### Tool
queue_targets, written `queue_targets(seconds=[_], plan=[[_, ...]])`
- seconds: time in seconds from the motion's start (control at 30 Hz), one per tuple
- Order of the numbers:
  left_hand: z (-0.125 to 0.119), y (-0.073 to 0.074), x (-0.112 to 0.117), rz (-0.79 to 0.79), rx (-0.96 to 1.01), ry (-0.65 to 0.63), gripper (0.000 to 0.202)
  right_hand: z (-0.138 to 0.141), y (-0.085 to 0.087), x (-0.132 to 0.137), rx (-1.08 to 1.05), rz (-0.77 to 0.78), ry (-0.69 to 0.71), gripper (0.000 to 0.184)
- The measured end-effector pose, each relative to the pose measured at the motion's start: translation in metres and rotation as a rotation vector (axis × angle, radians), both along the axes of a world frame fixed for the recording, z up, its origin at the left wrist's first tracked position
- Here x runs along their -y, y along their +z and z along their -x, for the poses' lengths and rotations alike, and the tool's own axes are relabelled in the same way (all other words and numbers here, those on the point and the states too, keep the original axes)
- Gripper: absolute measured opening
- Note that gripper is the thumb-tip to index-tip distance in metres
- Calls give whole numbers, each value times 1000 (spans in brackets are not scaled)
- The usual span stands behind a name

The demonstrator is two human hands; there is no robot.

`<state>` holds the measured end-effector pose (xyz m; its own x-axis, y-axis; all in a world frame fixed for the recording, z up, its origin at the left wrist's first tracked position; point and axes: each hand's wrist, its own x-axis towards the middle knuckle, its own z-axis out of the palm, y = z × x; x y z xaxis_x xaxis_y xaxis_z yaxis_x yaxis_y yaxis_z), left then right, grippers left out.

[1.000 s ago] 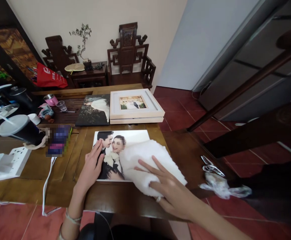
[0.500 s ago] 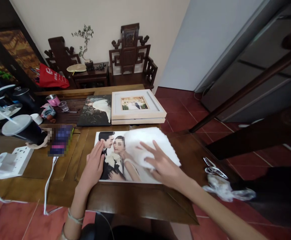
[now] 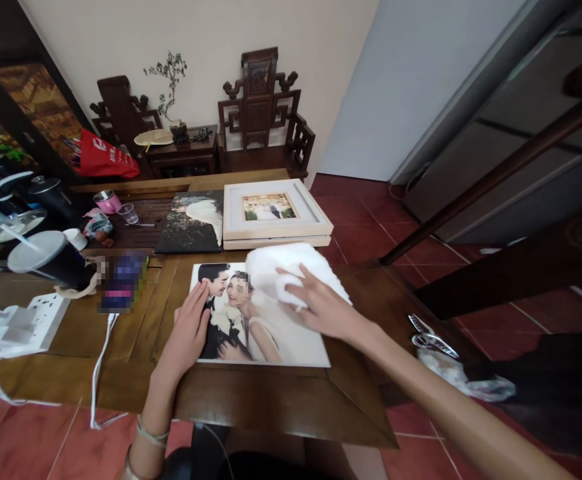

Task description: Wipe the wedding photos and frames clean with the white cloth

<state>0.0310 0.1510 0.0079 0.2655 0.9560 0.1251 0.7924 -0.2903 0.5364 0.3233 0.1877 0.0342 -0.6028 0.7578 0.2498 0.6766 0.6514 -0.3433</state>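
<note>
A large photo print (image 3: pixel 265 337) of a couple lies on the wooden table in front of me. My left hand (image 3: pixel 193 323) rests flat on its left edge, fingers stretched out and holding nothing. Over the print's upper right part lies a fluffy white cloth (image 3: pixel 323 263), which also overhangs the print's far edge. My right hand (image 3: pixel 315 300) presses down on this cloth and grips a bunched fold of it, with some fingers extended. The cloth hides the print's upper right corner.
Beyond the print sit a pale framed picture (image 3: pixel 278 207) and a dark photo panel (image 3: pixel 191 223). To the left are a lidded cup (image 3: pixel 45 260), a phone (image 3: pixel 122 280) on a white cable and a power strip (image 3: pixel 35 323). Scissors (image 3: pixel 433 340) lie at the right.
My right hand and the white cloth have shifted up and slightly left across the print, uncovering its lower right part. The left hand stays in place.
</note>
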Motion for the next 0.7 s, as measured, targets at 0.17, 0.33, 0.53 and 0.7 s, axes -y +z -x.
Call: queue_targets(seconds=[0.17, 0.33, 0.53, 0.7], plan=[[0, -2, -1, -1, 18, 8, 48, 4, 3, -18, -10, 13, -77, 30], [-2, -3, -1, 4, 4, 26, 48, 1, -3, 54, -7, 14, 9, 24], [-3, -1, -1, 14, -12, 17, 48, 0, 3, 130, 30, 91, 227, 38], [-2, 2, 0, 11, -19, 9, 48, 0, 8, 92, 16, 90, 179, 34]])
